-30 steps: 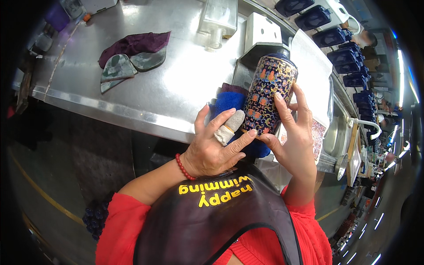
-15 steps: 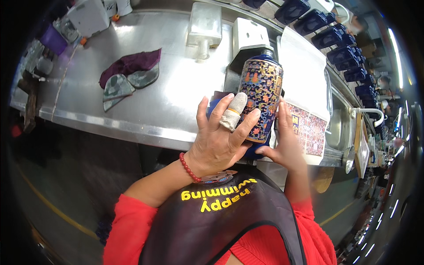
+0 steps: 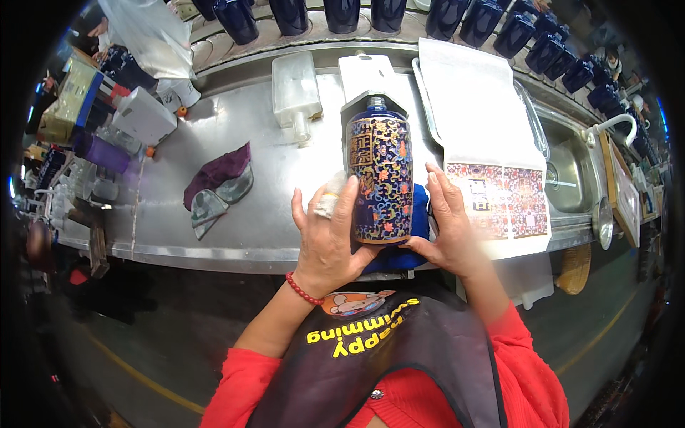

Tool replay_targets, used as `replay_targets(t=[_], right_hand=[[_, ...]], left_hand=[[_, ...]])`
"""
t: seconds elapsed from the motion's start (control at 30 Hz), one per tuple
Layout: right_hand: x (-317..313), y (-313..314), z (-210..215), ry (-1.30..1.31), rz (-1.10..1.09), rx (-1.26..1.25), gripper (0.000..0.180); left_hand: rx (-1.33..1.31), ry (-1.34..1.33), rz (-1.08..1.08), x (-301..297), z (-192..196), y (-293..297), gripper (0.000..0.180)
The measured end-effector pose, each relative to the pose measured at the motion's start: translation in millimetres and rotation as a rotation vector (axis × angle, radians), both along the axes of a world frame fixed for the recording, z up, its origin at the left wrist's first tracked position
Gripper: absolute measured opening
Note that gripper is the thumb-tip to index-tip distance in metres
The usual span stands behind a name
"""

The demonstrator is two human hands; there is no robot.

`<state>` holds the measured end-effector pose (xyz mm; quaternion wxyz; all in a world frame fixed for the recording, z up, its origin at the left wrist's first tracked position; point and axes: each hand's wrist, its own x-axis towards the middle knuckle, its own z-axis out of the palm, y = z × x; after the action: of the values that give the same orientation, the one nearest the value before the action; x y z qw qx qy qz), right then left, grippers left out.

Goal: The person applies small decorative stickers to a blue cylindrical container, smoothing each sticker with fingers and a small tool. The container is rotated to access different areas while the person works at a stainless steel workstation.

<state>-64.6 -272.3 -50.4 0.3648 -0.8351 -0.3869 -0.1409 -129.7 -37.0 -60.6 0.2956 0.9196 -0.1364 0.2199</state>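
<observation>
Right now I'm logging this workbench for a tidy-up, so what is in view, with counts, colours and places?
patterned bottle: one, dark blue with gold and red ornament, held upright between both hands
blue cloth: one, under the bottle
plain bottles: a row, count unclear, dark blue, far edge
rags: a small heap, maroon and grey-green, left on the steel table
decal sheet: one, white with patterned prints, right of the bottle
sink: one, steel, far right
left hand: on the bottle's left side
right hand: at its right side
</observation>
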Motion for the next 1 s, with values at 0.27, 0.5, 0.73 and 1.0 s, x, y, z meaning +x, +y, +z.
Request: replay_targets(t=[0.27, 0.5, 0.73, 1.0], right_hand=[[-8, -5, -8, -0.039, -0.013, 0.057, 0.093], [-9, -5, 1, -0.011, 0.046, 0.056, 0.084], [-3, -10, -3, 0.013, 0.07, 0.087, 0.067], [-30, -16, -14, 0.074, 0.191, 0.03, 0.055]], left_hand=[[0.045, 0.031, -0.051, 3, -20, 8, 0.108], [0.17, -0.006, -0.032, 2, -9, 8, 0.108], [0.143, -0.069, -0.065, 4, -5, 6, 0.098], [0.103, -0.067, -0.087, 7, -5, 6, 0.096]])
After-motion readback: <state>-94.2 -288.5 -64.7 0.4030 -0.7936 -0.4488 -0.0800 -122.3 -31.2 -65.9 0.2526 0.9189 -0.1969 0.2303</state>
